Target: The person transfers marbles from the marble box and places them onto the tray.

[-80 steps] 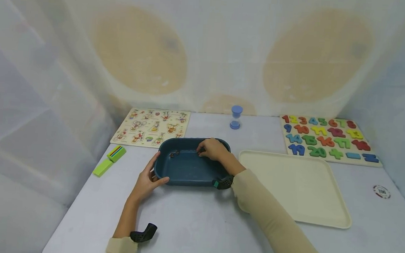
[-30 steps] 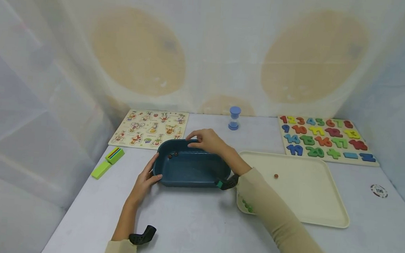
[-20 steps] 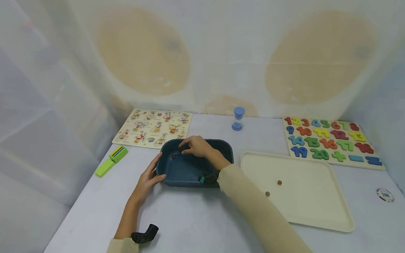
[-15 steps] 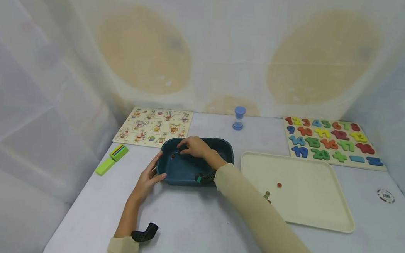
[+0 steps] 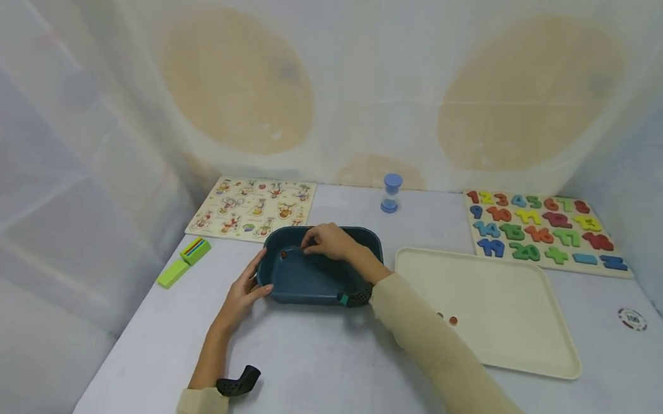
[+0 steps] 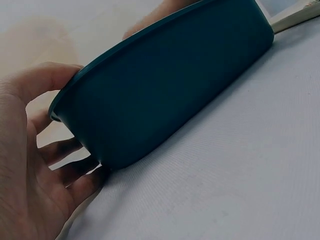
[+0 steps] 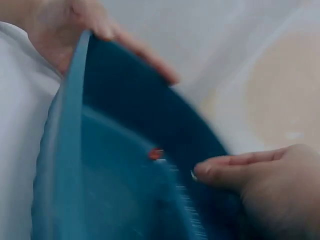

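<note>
A dark teal tub stands on the white table. My left hand holds its left end, thumb at the front corner and fingers along the side; in the left wrist view they reach round the tub's wall. My right hand is inside the tub near the far wall, thumb and fingertips together. In the right wrist view a light sliver of a small piece shows at its fingertips; the rest is hidden. To its left, a small reddish-brown round bead lies on the tub floor.
Right of the tub lies a cream tray with small round pieces, partly behind the right sleeve. Around them are a picture puzzle, a blue sand timer, a number puzzle, a poker chip and green blocks.
My right hand rose over the far rim, came down at the beads on the left, and has now shifted slightly right. One bead beside it is no longer visible. My left hand keeps its hold.
</note>
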Demonstrator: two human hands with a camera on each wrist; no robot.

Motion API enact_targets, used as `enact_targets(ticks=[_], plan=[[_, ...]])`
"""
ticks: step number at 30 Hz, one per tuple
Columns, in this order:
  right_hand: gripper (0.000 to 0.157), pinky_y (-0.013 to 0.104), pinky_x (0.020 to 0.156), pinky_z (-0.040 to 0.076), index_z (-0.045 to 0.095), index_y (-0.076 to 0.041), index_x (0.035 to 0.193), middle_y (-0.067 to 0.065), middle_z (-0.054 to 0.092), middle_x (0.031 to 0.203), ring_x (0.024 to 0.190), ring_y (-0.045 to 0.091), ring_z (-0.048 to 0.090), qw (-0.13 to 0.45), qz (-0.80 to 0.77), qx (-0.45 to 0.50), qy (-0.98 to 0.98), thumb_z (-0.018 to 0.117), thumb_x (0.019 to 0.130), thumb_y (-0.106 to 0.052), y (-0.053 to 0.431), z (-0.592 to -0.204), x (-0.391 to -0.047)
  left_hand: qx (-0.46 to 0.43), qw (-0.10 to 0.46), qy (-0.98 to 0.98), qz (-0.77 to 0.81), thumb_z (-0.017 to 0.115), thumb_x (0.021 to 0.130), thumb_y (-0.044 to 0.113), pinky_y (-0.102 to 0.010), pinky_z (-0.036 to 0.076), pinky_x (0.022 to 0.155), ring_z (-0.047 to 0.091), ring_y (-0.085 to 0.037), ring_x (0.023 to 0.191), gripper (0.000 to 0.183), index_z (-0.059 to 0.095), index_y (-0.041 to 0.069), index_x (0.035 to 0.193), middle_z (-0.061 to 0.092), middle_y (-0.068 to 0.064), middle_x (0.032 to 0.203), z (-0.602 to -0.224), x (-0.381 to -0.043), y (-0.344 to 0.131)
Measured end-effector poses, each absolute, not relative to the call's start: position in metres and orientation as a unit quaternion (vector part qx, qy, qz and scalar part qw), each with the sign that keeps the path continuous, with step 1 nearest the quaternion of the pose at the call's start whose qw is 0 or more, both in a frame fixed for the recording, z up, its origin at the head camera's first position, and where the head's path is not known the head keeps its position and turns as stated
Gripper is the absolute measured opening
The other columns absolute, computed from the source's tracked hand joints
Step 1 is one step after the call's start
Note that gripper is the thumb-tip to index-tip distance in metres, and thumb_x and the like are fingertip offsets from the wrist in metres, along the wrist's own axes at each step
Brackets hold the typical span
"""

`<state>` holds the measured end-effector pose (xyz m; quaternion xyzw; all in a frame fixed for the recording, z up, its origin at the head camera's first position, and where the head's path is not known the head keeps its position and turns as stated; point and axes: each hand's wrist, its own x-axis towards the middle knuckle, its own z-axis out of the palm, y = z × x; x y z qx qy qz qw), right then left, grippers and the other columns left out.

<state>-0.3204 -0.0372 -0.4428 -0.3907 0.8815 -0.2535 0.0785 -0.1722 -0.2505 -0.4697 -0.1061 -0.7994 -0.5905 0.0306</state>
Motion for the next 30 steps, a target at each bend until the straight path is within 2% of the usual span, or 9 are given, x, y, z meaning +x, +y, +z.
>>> enact_targets(ticks=[3, 6, 7, 10, 17, 21, 24, 30], plan=[[0.015, 0.023, 0.053, 0.034, 0.068, -0.017, 0.095, -0.006, 0.053, 0.061, 0.047, 0.008, 0.031, 0.049, -0.318, -0.403, 0.857, 0.064, 0.083, -0.026, 0.002, -0.428, -0.306, -0.101, 0.028, -0.804, -0.585, 0.056, 0.087, 0.007, -0.052, 0.023, 0.104, 0.019, -0.030, 0.135, 0.066, 0.023, 0.014, 0.143, 0.018, -0.001, 0.149, -0.471, -0.171, -0.250], [0.016, 0.022, 0.048, 0.029, 0.068, -0.015, 0.095, -0.006, 0.036, 0.049, 0.044, 0.007, 0.024, 0.001, -0.353, -0.394, 0.849, 0.065, 0.082, -0.025, 0.053, -0.415, -0.289, -0.102, 0.031, -0.807, -0.581, 0.056, 0.087, 0.007, -0.051, 0.023, 0.104, 0.019, -0.029, 0.134, 0.066, 0.023, 0.015, 0.143, 0.018, -0.001, 0.149, -0.469, -0.172, -0.249], [0.016, 0.023, 0.047, 0.028, 0.068, -0.016, 0.094, -0.006, 0.031, 0.048, 0.044, 0.007, 0.024, -0.016, -0.358, -0.382, 0.852, 0.065, 0.082, -0.026, 0.071, -0.413, -0.283, -0.104, 0.031, -0.808, -0.579, 0.055, 0.087, 0.006, -0.052, 0.023, 0.104, 0.019, -0.031, 0.134, 0.066, 0.022, 0.013, 0.143, 0.018, -0.003, 0.149, -0.466, -0.171, -0.248], [0.018, 0.024, 0.043, 0.026, 0.068, -0.018, 0.095, -0.006, 0.032, 0.051, 0.046, 0.009, 0.027, -0.045, -0.350, -0.322, 0.879, 0.064, 0.082, -0.030, 0.126, -0.414, -0.267, -0.110, 0.036, -0.810, -0.575, 0.055, 0.086, 0.005, -0.053, 0.024, 0.103, 0.020, -0.032, 0.134, 0.066, 0.022, 0.012, 0.143, 0.018, -0.006, 0.149, -0.464, -0.174, -0.248], [0.016, 0.022, 0.043, 0.027, 0.068, -0.018, 0.094, -0.006, 0.034, 0.053, 0.048, 0.009, 0.029, -0.040, -0.286, -0.200, 0.936, 0.065, 0.082, -0.028, 0.221, -0.456, -0.240, -0.105, 0.041, -0.816, -0.567, 0.057, 0.086, 0.010, -0.053, 0.026, 0.102, 0.021, -0.034, 0.133, 0.066, 0.024, 0.011, 0.143, 0.019, -0.008, 0.148, -0.461, -0.171, -0.248], [0.015, 0.023, 0.044, 0.025, 0.068, -0.015, 0.094, -0.005, 0.034, 0.053, 0.049, 0.009, 0.028, -0.032, -0.269, -0.172, 0.947, 0.065, 0.082, -0.024, 0.244, -0.477, -0.233, -0.101, 0.039, -0.819, -0.564, 0.058, 0.086, 0.014, -0.051, 0.026, 0.102, 0.022, -0.033, 0.133, 0.066, 0.024, 0.012, 0.143, 0.019, -0.007, 0.148, -0.462, -0.171, -0.248], [0.016, 0.023, 0.044, 0.024, 0.068, -0.015, 0.095, -0.005, 0.033, 0.054, 0.049, 0.008, 0.028, -0.032, -0.270, -0.165, 0.948, 0.064, 0.083, -0.025, 0.250, -0.484, -0.231, -0.100, 0.039, -0.819, -0.563, 0.057, 0.086, 0.011, -0.052, 0.026, 0.102, 0.022, -0.033, 0.133, 0.066, 0.023, 0.012, 0.143, 0.019, -0.007, 0.149, -0.464, -0.171, -0.249], [0.025, 0.022, 0.042, 0.025, 0.067, -0.015, 0.101, -0.007, 0.033, 0.052, 0.047, 0.007, 0.027, -0.077, -0.283, -0.184, 0.938, 0.065, 0.081, -0.030, 0.240, -0.472, -0.232, -0.099, 0.039, -0.818, -0.566, 0.057, 0.086, 0.007, -0.051, 0.027, 0.102, 0.021, -0.033, 0.133, 0.067, 0.023, 0.012, 0.143, 0.018, -0.007, 0.149, -0.466, -0.171, -0.248]])
